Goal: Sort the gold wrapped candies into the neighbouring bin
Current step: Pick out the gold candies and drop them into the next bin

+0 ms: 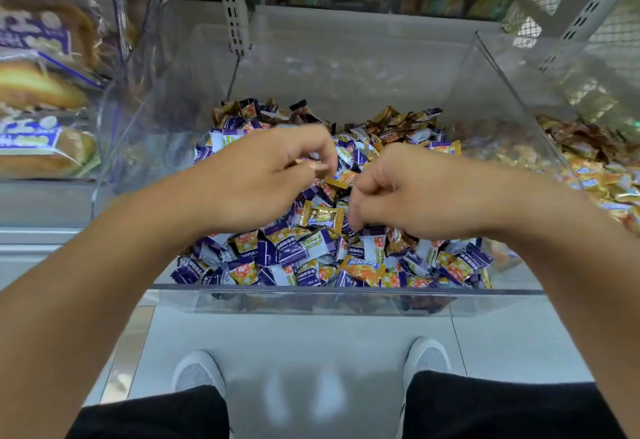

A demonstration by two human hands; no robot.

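Hands worked the clear bin (pixel 346 295): left hand (pixel 263 179) pinched sth small, right hand (pixel 398 192) curled, contents unclear; gold candy (pixel 322 217) lay btwn them, best pinched by its twisted end, carried to neighbouring bin (pixel 519 68) right of both.

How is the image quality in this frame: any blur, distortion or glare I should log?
Head view: wide-angle bending bows the clear bin's front wall and the shelf uprights; the left hand and right hand are slightly motion-soft; the gold candy between them is fairly sharp; the bread packs at left are smeared; lighting is even and soft, with faint reflections on the neighbouring bin.
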